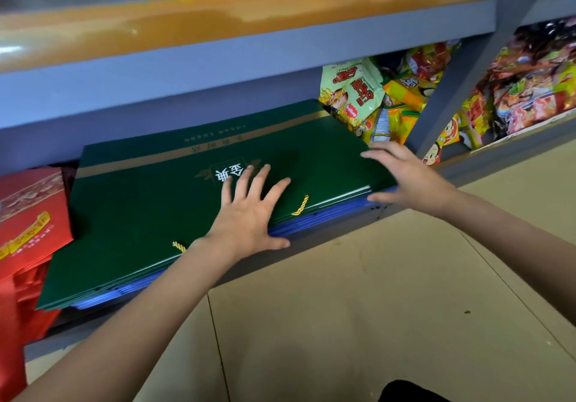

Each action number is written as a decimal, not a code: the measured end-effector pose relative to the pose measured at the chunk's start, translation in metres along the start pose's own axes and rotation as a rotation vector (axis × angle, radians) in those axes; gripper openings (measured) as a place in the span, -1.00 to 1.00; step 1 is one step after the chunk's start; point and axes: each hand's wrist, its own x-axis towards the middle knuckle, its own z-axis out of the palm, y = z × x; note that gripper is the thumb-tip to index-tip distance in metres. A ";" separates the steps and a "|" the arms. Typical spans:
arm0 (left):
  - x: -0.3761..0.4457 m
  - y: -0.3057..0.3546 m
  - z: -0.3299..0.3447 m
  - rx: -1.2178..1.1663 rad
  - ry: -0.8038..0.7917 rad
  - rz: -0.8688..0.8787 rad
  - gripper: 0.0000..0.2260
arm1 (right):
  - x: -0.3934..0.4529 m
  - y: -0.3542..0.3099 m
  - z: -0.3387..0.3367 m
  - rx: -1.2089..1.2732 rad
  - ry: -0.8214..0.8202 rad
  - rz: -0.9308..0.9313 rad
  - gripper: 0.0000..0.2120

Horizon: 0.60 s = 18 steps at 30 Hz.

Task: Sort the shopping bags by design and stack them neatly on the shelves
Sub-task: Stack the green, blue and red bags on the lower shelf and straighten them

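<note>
A stack of flat dark green shopping bags [140,202] with gold bands, white characters and gold cord handles lies on the lower shelf [314,239], on top of several blue bags [311,222] whose edges show below. My left hand [249,211] lies flat on the top green bag near its front edge, fingers spread. My right hand [405,177] is at the stack's right corner, its straight fingers over the top and its thumb at the side edge. Red shopping bags [31,224] are stacked to the left of the green ones.
Snack packets [374,102] fill the shelf right of the green stack, and more packets [536,83] lie beyond the grey upright post [452,90]. An upper shelf [218,46] hangs low above the bags. Beige floor tiles [374,308] stretch below.
</note>
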 end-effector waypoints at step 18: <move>0.071 0.066 0.024 0.220 0.257 0.262 -0.52 | -0.017 0.044 0.037 -0.001 0.213 0.210 -0.60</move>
